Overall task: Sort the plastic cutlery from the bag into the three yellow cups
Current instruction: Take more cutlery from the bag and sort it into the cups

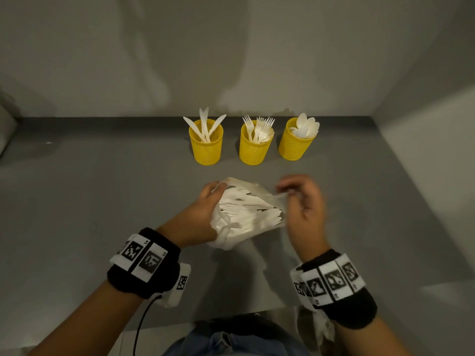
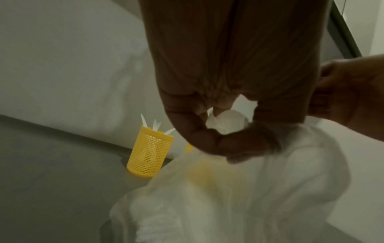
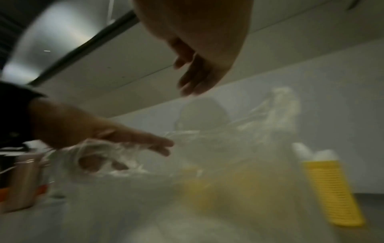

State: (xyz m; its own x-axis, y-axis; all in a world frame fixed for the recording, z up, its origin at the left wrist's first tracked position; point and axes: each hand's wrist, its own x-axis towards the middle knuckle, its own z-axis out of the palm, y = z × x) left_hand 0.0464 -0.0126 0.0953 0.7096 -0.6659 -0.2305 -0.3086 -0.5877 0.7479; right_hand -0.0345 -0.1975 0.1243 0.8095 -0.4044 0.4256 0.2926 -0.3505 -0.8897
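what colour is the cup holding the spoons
Yellow, with a perforated mesh wall; the spoon cup shows best in the head view.

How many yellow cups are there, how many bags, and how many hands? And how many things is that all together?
Yellow mesh plastic cups: 3, one with white plastic knives, one with white plastic forks, one with white plastic spoons
See-through plastic bag of white cutlery: 1
Hands: 2, left hand, right hand
Total: 6

Grey tabletop (image 1: 102,201), dim pale walls (image 1: 231,47)
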